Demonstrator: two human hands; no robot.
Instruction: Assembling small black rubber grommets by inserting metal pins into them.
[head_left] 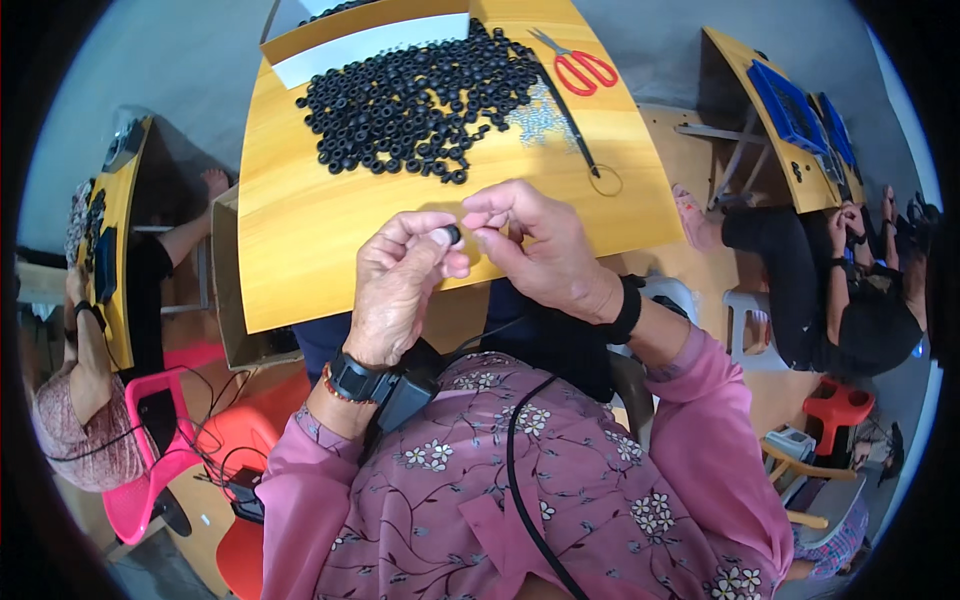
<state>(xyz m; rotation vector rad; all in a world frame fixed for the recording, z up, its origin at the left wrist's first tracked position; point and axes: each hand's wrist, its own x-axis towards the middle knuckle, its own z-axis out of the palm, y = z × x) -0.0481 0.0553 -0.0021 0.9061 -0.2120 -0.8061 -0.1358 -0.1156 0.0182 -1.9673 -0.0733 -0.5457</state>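
My left hand (pixel 400 285) pinches a small black rubber ring (pixel 452 235) between thumb and fingers, just above the near edge of the yellow table (pixel 300 240). My right hand (pixel 535 250) is closed beside it, its fingertips touching the same ring from the right. A large pile of black rubber rings (pixel 415 100) lies on the far half of the table. Both wrists wear black straps, and pink flowered sleeves cover my forearms.
Red-handled scissors (pixel 585 68) lie at the table's far right. A thin black rod with a wire loop (pixel 580 140) runs beside the pile. A cardboard box (pixel 232 300) stands left of the table. Other people sit at yellow tables on the left (pixel 100 330) and right (pixel 850 290).
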